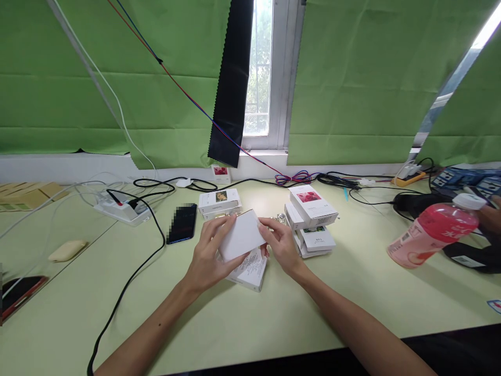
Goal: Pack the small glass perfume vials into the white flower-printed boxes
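Between both hands, above the table, is a small white cardboard box (pixel 241 236) with a plain side facing me. My left hand (pixel 211 248) wraps round its left and lower edges, fingers on top and thumb below. My right hand (pixel 278 241) pinches its right end with thumb and fingers. Under it lies another white box (pixel 250 270) printed with small text. Behind my left hand stand stacked white boxes (pixel 219 201), the top one with a yellow flower picture. Right of my right hand is a stack of white boxes (pixel 313 204), its top one showing a red picture.
A black phone (pixel 183 223) lies left of the boxes, near a white power strip (pixel 123 209) and a long black cable (pixel 129 292). At right, another person's hand (pixel 491 216) is by a tilted pink drink bottle (pixel 434 232). Coiled wires (pixel 293 178) run along the wall.
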